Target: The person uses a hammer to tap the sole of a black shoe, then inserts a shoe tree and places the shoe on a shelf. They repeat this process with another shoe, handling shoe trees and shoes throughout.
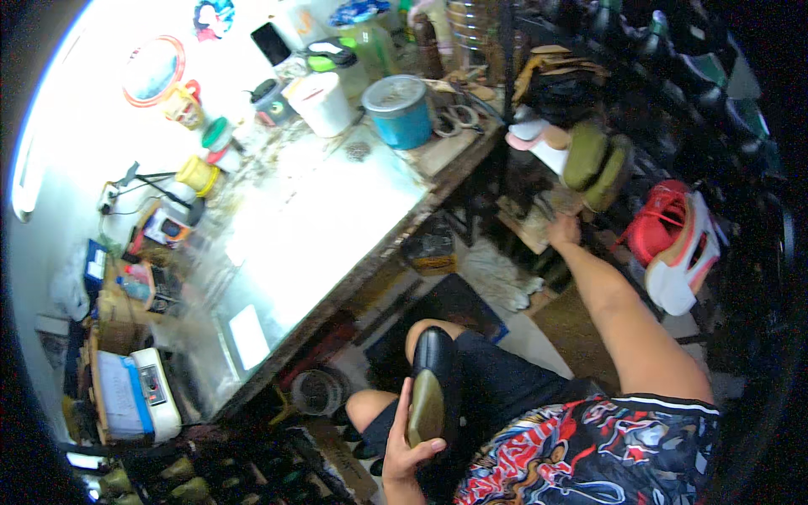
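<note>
My left hand (407, 450) grips a black shoe (434, 349) above my lap, with its toe pointing away from me. The thumb lies across the olive-brown rear part of the shoe, and the fingers run along its side. My right arm stretches out to the right, and my right hand (566, 232) is down among dim, pale, worn-looking things (534, 220) beside the workbench. Its fingers are blurred, so what they touch is unclear. Just beyond that hand sits a pair of olive-green shoes (587, 158).
A glass-topped workbench (337, 227) runs diagonally at left, holding a blue tub (397, 114), a white tub (322, 105) and a yellow spool (197, 175). Red-and-white shoes (673, 244) stand at right. A pale cloth (497, 273) lies low beside the bench. Shelves of shoes (656, 38) fill the far right.
</note>
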Tool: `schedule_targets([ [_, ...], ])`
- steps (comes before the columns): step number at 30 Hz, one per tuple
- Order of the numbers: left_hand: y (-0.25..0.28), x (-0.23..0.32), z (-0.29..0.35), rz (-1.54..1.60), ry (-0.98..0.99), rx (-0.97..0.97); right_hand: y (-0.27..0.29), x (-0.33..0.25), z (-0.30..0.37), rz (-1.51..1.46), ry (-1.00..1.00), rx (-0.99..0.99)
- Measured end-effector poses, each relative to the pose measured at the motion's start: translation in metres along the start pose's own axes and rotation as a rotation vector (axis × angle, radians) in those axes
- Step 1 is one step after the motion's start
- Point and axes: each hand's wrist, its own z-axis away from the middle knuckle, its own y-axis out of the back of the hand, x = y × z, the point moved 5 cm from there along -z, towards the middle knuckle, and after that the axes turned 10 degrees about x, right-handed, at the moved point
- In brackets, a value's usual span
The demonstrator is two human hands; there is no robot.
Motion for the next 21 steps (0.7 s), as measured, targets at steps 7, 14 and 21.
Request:
schedule_targets([
  [7, 0.015, 0.105, -0.03, 0.156, -0.413, 0.292, 0.048, -0.034, 0.06, 0.125, 0.312, 0.04],
  [14, 0.042, 0.187, -0.167, -0.057, -0.451, 0.464, 0.095, -0.108, 0.25, -0.709, 0.856, -0.188],
  [21, 0.061, 0.187, -0.271, 0.086, -0.478, 0.513, 0.115, -0.154, 0.384, -0.593, 1.427, -0.481],
])
